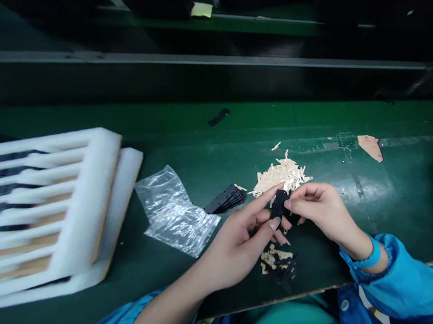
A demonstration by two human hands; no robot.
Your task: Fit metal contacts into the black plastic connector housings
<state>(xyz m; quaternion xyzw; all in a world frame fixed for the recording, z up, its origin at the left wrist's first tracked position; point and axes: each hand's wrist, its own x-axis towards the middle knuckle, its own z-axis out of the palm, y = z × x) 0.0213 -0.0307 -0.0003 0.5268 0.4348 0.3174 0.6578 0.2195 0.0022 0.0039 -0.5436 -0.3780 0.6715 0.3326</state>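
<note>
Between thumb and fingers, my left hand grips a small flat black plate, held upright above the table. My right hand meets the plate's right edge with thumb and fingertips pinched together; whatever is between them is too small to make out. Just behind both hands lies a heap of thin cream-coloured pieces. A smaller pile of cream and black scraps is on the near side, below the hands. Left of my left hand, several similar black plates are fanned out in a stack.
A clear plastic bag lies left of the stacked plates. White foam trays with dark parts in their slots fill the left side. Farther back are a single black piece and a brown scrap. The green table's front edge runs close to my body.
</note>
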